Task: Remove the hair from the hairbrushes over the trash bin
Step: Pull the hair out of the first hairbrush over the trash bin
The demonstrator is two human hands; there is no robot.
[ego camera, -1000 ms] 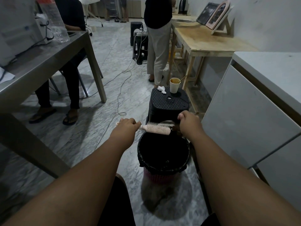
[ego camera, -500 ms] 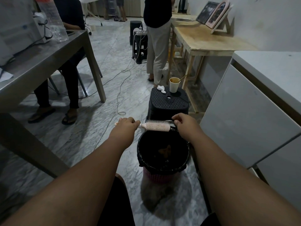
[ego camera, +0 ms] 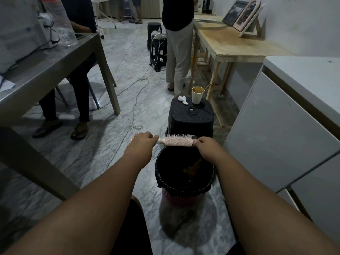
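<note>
Pink round hairbrush is held level over the far rim of the trash bin. Left hand is fisted around the handle; right hand is closed at the brush's tip end, fingers curled, whether pinching hair or just the tip cannot be told. A second ago the right hand sat higher at the tip with a dark clump by it; now it has dropped slightly and a brownish hair clump lies inside the bin's black liner, which showed no such clump then. Judgement: one pull of hair has gone into the bin, and the bristles look mostly clear from here, though the underside is hidden. Likely next is another pass or a swap of brush; no other hairbrush is visible. Just behind the bin stands a black stool, with a paper cup at its far right corner and a crumpled tissue at the far left.
</note>
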